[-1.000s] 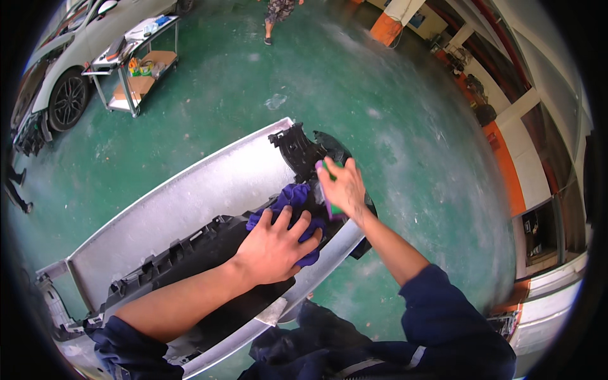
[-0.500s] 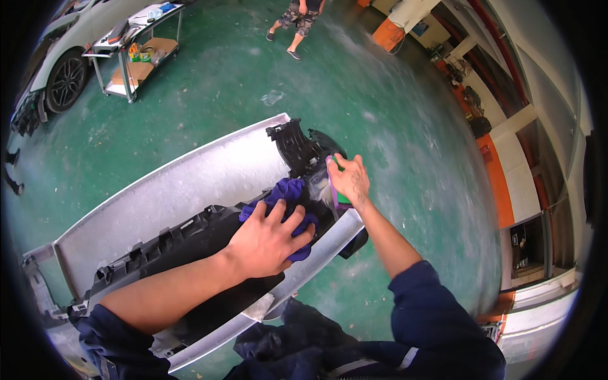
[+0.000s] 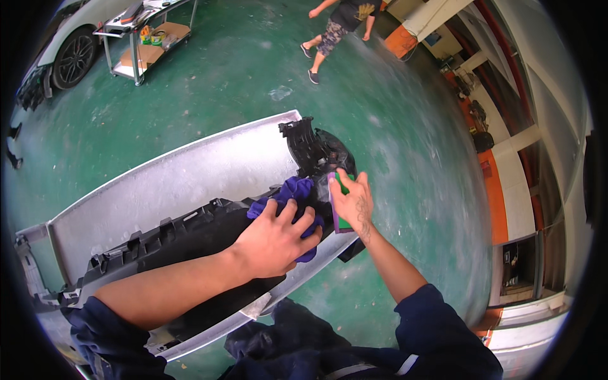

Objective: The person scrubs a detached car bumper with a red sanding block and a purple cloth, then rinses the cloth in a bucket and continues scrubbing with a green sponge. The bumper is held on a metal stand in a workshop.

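Black plastic part [image 3: 190, 244] is stretched lengthwise from lower left to upper right, upper end nearer the right hand [image 3: 353, 201], where a green-and-purple block [image 3: 345, 225] is gripped; purple cloth [image 3: 297, 188] is clutched by the left hand [image 3: 275, 235], some of the part is hidden by the left forearm [image 3: 171, 285], block contact can't really be judged
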The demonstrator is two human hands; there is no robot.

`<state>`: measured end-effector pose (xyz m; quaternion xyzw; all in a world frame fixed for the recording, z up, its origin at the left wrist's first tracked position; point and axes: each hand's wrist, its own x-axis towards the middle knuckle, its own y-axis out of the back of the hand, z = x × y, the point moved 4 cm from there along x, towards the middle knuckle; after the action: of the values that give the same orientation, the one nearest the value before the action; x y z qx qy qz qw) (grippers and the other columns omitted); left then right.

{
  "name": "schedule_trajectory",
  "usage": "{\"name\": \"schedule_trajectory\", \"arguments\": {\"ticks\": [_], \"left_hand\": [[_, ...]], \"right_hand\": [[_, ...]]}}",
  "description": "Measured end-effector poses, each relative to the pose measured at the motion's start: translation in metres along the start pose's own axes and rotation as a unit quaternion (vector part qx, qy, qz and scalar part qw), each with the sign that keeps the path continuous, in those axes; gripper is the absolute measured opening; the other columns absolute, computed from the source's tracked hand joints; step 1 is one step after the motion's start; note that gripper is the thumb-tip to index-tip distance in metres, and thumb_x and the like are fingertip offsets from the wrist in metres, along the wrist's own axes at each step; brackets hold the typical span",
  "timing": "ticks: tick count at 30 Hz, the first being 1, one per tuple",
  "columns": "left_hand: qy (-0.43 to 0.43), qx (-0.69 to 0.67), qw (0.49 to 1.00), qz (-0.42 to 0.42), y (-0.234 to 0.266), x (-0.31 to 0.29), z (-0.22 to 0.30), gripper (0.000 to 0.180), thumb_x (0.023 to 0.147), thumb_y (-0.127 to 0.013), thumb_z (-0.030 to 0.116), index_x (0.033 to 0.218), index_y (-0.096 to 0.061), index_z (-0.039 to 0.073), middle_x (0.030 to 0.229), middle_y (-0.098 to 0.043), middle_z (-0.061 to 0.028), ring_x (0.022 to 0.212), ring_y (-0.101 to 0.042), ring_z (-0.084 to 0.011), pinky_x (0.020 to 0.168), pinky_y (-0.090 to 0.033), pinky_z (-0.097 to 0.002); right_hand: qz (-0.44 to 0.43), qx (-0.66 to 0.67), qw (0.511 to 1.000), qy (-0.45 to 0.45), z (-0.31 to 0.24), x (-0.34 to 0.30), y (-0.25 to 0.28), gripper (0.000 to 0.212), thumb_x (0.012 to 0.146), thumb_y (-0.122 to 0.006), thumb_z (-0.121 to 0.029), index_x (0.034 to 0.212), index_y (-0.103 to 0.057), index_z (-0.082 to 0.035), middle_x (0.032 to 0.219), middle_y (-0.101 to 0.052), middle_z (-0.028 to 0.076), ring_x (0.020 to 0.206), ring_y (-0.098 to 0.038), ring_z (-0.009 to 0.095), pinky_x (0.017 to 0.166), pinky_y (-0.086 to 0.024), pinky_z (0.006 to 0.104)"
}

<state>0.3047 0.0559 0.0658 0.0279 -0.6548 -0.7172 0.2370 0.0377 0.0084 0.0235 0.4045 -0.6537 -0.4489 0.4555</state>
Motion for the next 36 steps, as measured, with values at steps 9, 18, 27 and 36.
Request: {"name": "schedule_trajectory", "arguments": {"ticks": [9,18,27,36], "left_hand": [[0.021,-0.010,1.000,-0.002,0.001,-0.002,-0.005,0.081,0.080,-0.090,0.046,0.152,-0.062,0.021,0.154,-0.055,-0.0167,0.134,-0.057,-0.0411,0.100,-0.055,-0.0552],[0.022,-0.011,1.000,-0.007,0.001,-0.002,-0.006,0.084,0.077,-0.091,0.047,0.152,-0.062,0.023,0.153,-0.055,-0.0152,0.134,-0.056,-0.0395,0.099,-0.055,-0.0546],[0.014,-0.003,1.000,0.001,-0.001,-0.002,-0.004,0.083,0.078,-0.091,0.048,0.152,-0.062,0.023,0.152,-0.056,-0.0154,0.132,-0.057,-0.0393,0.098,-0.054,-0.0545],[0.013,0.016,1.000,0.000,-0.001,-0.003,-0.005,0.079,0.080,-0.089,0.047,0.151,-0.064,0.022,0.151,-0.056,-0.0157,0.133,-0.057,-0.0397,0.097,-0.055,-0.0526]], "right_hand": [[-0.013,0.001,1.000,-0.002,-0.013,0.006,-0.006,0.054,0.105,-0.064,-0.055,0.143,-0.078,-0.020,0.132,-0.062,0.027,0.118,-0.066,0.050,0.102,-0.058,0.0556],[-0.006,-0.033,0.999,-0.019,-0.019,0.008,-0.005,0.055,0.106,-0.061,-0.054,0.148,-0.074,-0.022,0.130,-0.059,0.028,0.120,-0.066,0.052,0.103,-0.057,0.0589],[-0.009,-0.013,0.999,-0.037,-0.005,0.021,-0.015,0.055,0.106,-0.061,-0.057,0.146,-0.077,-0.023,0.125,-0.061,0.028,0.115,-0.068,0.053,0.100,-0.058,0.0594],[-0.036,-0.012,0.999,-0.037,-0.021,0.010,-0.003,0.057,0.105,-0.061,-0.058,0.144,-0.077,-0.020,0.128,-0.061,0.029,0.117,-0.068,0.051,0.099,-0.059,0.0581]]}}
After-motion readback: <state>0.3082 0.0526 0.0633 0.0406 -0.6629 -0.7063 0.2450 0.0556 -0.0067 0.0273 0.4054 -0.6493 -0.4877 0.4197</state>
